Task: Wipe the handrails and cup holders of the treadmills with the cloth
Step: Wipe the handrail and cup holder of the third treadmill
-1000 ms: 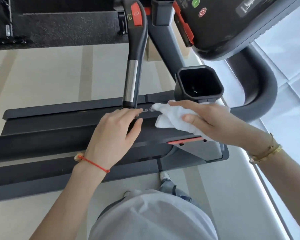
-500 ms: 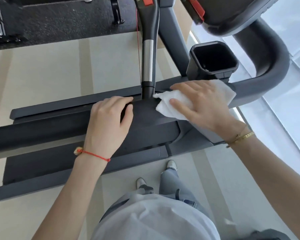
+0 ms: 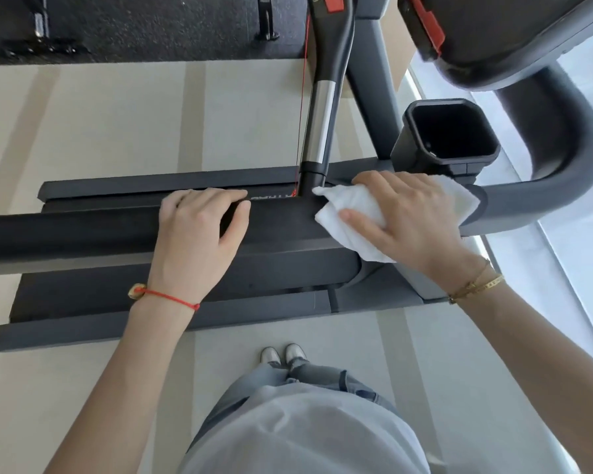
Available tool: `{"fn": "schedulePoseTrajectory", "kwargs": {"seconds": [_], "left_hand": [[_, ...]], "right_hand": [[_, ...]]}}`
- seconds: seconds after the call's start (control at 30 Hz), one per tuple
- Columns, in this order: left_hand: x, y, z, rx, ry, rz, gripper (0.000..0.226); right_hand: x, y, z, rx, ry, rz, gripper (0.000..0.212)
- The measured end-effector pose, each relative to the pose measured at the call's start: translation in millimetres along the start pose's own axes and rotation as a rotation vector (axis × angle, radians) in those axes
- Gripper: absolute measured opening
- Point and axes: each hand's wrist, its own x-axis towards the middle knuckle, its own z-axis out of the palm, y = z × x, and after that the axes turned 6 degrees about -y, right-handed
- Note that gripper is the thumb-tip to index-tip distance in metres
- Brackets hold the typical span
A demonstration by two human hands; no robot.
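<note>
- Cloth (image 3: 353, 213), white and folded, lies pressed on the dark side handrail (image 3: 281, 230) of the treadmill, just below the foot of the upright grip bar.
- Your right hand (image 3: 404, 217) lies flat over the cloth, fingers (image 3: 360, 220) spread and pushing it down on the rail; thin gold bracelets (image 3: 476, 285) circle that wrist.
- Your left hand (image 3: 199, 234) rests on the same rail, well to the left of the cloth, its fingers (image 3: 216, 196) curled over the far edge and closed on the rail; a red string bracelet (image 3: 166, 295) sits on the wrist.
- Your pale shoes (image 3: 283, 354) stand on the light floor beside the treadmill deck (image 3: 83, 302), which runs beneath the rail.
- Beyond your right hand, the black cup holder (image 3: 449, 131) stands open-topped, just past the cloth's far edge.
- A chrome-banded grip bar (image 3: 319, 128) rises from the rail between your hands, with a thin red cord (image 3: 302, 114) hanging beside it.
- Farthest off, the console's underside (image 3: 493, 39) fills the top right corner.
</note>
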Motion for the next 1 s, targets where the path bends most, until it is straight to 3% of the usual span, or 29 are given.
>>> {"fn": "schedulePoseTrajectory", "kwargs": {"seconds": [0.43, 1.0], "left_hand": [[-15.4, -49.0, -9.5, 0.091, 0.136, -0.081, 0.029], [-57.8, -203.6, -86.4, 0.113, 0.156, -0.179, 0.028]], "right_hand": [[29.7, -84.9, 23.0, 0.011, 0.041, -0.247, 0.057], [108.0, -274.4, 36.8, -0.013, -0.104, -0.292, 0.064]]}}
